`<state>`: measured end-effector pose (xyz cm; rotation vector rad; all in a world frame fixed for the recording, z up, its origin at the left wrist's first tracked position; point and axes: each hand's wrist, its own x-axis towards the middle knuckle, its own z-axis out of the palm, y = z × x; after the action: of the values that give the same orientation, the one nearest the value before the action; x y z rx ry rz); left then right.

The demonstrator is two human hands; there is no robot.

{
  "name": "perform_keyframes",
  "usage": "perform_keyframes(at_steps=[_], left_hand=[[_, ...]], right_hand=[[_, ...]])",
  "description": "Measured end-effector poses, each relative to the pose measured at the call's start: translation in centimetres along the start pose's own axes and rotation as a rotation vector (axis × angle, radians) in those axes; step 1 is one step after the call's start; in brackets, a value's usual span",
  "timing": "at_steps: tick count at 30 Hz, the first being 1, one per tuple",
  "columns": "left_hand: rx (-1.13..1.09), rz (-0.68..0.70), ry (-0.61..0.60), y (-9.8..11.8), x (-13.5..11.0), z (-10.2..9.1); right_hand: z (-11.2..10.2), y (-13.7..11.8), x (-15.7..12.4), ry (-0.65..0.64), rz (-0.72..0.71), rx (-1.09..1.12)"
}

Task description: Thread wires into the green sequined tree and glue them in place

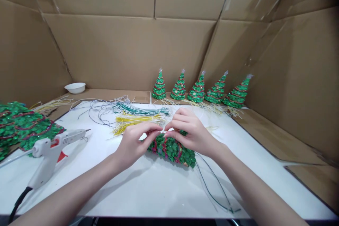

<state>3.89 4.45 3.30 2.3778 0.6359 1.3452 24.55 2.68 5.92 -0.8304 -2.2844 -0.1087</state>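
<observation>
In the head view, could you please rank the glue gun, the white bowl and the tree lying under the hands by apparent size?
1. Glue gun, though nearest the camera.
2. Tree, partly covered by both hands.
3. White bowl, farthest away, so unsure.

The small cone-shaped sequin tree lying on its side (172,149) at the centre is bright green, banded with red and pink bead strands and a glint of gold near its base. At 12 o'clock, the five upright miniature trees (197,89) repeat that pattern: green scales, red spiral stripes, silvery clear tips. At 11 o'clock lie the bundled thin wires (137,114), one sheaf teal green, one lemon yellow, beside loose dark and white strands. At 9 o'clock, the plastic glue gun (51,150) is white with a red trigger and black cord. The flat tabletop sheet (148,187) is plain white; the corrugated cardboard walls (127,53) are uniform brown.
</observation>
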Motion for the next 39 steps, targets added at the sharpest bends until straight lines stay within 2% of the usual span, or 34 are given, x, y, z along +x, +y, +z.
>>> perform_keyframes(at_steps=[4, 12, 21, 26, 32, 39], left_hand=[[-0.017, -0.031, 0.003, 0.15, -0.05, 0.27], [-0.005, -0.226, -0.171, 0.15, 0.10, 0.02], [-0.088, -0.295, -0.195, 0.47, 0.53, 0.02], [-0.033, -0.252, -0.194, 0.21, 0.40, 0.21], [0.145, -0.114, -0.122, 0.19, 0.38, 0.51], [0.203, -0.019, -0.068, 0.26, 0.82, 0.69]], right_hand=[[0.14, -0.06, -0.04, -0.011, 0.000, -0.003], [0.30, 0.50, -0.43, -0.013, 0.017, -0.002], [0.36, 0.36, -0.21, -0.053, 0.046, 0.039], [0.52, 0.23, -0.25, -0.085, 0.049, 0.043], [0.65, 0.03, -0.20, -0.102, 0.057, 0.020], [0.61, -0.21, 0.14, -0.125, 0.109, -0.015]])
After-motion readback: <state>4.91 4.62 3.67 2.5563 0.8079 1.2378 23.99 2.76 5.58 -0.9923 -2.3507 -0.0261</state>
